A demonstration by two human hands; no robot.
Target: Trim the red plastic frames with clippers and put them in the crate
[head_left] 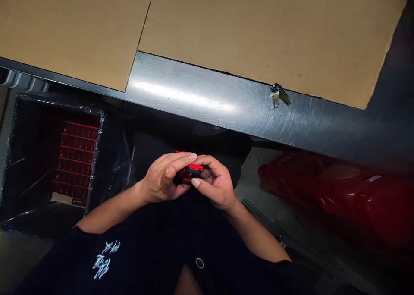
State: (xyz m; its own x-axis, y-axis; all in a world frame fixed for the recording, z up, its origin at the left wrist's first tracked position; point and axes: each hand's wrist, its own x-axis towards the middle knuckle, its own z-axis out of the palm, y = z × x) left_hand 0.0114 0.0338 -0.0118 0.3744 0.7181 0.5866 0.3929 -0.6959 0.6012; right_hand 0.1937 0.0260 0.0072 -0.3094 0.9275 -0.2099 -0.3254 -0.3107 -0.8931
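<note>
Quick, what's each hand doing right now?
Left hand: closed, holding a red and black plastic piece.
Right hand: closed, holding that same piece.

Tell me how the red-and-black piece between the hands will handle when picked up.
The red-and-black piece is probably light, being small enough for the left hand and right hand to nearly enclose. It looks stiff, keeping a blocky shape in their grip. Its glossy, plastic-like surface may be slightly slippery, though the hands hide much of it.
</note>
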